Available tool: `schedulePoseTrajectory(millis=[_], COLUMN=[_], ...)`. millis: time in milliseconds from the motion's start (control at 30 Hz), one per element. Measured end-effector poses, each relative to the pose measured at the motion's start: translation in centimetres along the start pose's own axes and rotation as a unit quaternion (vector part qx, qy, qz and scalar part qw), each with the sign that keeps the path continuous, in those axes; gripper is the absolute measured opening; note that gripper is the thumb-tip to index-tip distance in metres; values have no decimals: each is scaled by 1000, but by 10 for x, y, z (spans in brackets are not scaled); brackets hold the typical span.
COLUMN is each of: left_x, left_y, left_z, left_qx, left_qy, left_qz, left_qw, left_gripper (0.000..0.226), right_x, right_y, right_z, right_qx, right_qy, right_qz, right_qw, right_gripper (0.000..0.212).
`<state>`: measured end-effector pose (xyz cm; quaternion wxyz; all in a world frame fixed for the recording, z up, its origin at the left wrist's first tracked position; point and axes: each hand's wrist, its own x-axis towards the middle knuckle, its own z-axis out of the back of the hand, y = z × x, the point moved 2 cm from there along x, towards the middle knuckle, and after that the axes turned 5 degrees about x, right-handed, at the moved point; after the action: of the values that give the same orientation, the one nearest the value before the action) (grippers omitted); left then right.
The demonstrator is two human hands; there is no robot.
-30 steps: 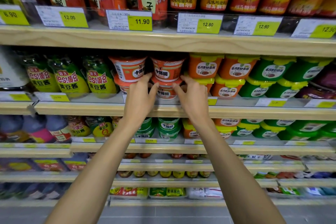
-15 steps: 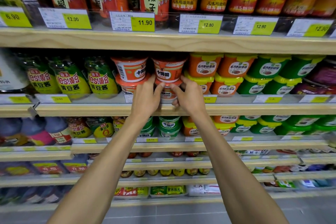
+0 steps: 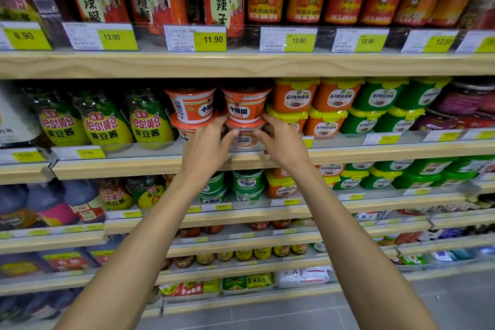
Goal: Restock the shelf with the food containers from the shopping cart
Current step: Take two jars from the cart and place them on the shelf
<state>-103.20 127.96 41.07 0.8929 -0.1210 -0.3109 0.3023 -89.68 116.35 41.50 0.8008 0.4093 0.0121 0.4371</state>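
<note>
Four orange tubs point(image 3: 192, 108) sit in two stacks of two on the second shelf point(image 3: 120, 167). The left hand point(image 3: 206, 149) and right hand point(image 3: 284, 142) curl round the lower right tub point(image 3: 245, 138), one on each side. Three yellow-green bottles point(image 3: 103, 123) stand to the left. Four orange boxes point(image 3: 294, 96) and four green boxes point(image 3: 380, 96) are stacked to the right.

Wooden shelf point(image 3: 107, 169), sauce bottles point(image 3: 103, 126), stacked orange cups point(image 3: 245, 108), lidded tubs point(image 3: 338, 96)
</note>
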Motion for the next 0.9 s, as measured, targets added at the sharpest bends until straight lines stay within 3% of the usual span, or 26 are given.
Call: schedulePoseTrajectory(millis=[200,400,667,900], left_x=[-8,4,30,41], left_y=[-16,-62,-102,-115], left_z=[9,-9,-43,-61], left_qx=[58,-49,-54,8], left_qy=[-38,-24,-53,-102], left_qz=[-56,-59,-4,78], left_qw=[996,997,997,992], left_gripper=[33,35,38,30], right_x=[-18,-22,14,28], right_y=[-14,-35,-54,-64], right_z=[35,83,77,68], right_qx=[-48,-11,73,12], right_qy=[-73,-190,-154,-207], right_qz=[-36,-43,5,36], right_qw=[996,981,985,978], right_gripper=[42,41,45,28])
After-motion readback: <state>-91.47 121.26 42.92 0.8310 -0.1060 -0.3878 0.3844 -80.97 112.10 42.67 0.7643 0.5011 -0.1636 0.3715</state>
